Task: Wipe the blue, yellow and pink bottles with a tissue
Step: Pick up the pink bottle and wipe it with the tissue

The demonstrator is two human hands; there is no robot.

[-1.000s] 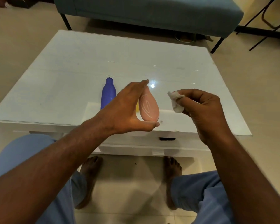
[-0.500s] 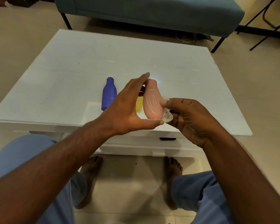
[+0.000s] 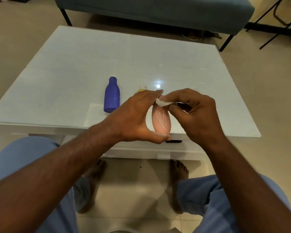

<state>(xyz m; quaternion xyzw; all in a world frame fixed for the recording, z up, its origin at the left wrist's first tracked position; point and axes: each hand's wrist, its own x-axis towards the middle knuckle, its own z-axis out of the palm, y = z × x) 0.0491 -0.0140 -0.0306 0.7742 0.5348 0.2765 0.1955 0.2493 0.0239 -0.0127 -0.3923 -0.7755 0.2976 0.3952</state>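
Observation:
My left hand [image 3: 133,118] holds the pink bottle [image 3: 161,121] end to end above the near table edge, thumb under its base and fingertips at its top. My right hand [image 3: 196,113] pinches a small white tissue [image 3: 163,102] and presses it against the top end of the pink bottle. The blue bottle [image 3: 112,95] lies on the white table [image 3: 74,73], left of my hands. Only a small yellow patch of the yellow bottle [image 3: 140,90] shows behind my left hand's fingers.
A teal sofa [image 3: 158,9] on black legs stands beyond the table. Dark chair legs [image 3: 275,22] are at the upper right. My knees and bare feet are under the near table edge, above a tiled floor.
My right hand moved the tissue from the bottle's lower right side up to its top end. The pink bottle stayed in my left hand, tilting slightly.

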